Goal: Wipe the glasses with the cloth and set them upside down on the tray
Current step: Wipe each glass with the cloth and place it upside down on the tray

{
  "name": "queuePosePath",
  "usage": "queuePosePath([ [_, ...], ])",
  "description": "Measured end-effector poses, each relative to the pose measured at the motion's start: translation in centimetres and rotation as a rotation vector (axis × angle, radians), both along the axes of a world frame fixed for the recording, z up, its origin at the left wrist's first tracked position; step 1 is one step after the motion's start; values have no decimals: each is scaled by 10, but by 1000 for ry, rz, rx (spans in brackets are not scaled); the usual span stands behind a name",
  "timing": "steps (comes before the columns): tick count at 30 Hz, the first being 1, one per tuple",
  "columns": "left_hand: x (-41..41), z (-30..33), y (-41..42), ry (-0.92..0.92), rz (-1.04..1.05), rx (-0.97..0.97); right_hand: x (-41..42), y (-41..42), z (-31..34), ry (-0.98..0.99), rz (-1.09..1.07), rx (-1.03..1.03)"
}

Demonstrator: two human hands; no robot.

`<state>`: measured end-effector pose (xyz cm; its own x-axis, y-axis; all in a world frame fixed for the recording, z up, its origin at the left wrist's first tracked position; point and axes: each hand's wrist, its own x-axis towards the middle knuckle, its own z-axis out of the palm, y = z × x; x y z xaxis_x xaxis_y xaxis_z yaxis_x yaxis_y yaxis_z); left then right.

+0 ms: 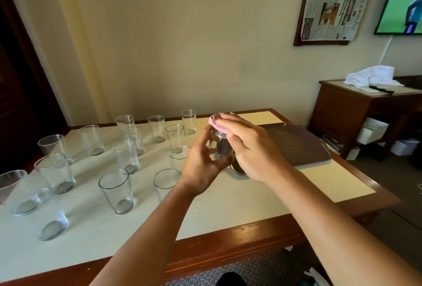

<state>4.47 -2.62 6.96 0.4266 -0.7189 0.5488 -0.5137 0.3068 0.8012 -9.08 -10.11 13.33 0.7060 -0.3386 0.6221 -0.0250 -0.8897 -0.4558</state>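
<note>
Wooden table (228, 208), 14 clear glasses standing, left hand (203, 166) gripping one glass (219, 146), right hand (253, 148) pressing pink cloth (217, 123) onto it, one brown tray (296, 144)

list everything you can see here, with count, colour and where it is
glasses on table: about fourteen, clear, upright on the table's left half
held glass: one, clear, between the hands above the table
cloth: one, pink, over the held glass's top
tray: one, dark brown, on the table's right side, no glasses on it
table: one, pale top with brown wood edge
side cabinet: one, brown wood, at right
white cloth: one, on the cabinet
newspaper: one, hung on the wall
screen: one, showing green, top right
left hand: grips the held glass
right hand: presses the pink cloth on the glass
</note>
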Motion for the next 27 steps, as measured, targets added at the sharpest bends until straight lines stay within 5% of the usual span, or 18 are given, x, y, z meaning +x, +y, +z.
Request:
queuePosePath([
  [27, -12, -32, 8, 70, 8, 56, -22, -10, -24, 8, -38, -34],
])
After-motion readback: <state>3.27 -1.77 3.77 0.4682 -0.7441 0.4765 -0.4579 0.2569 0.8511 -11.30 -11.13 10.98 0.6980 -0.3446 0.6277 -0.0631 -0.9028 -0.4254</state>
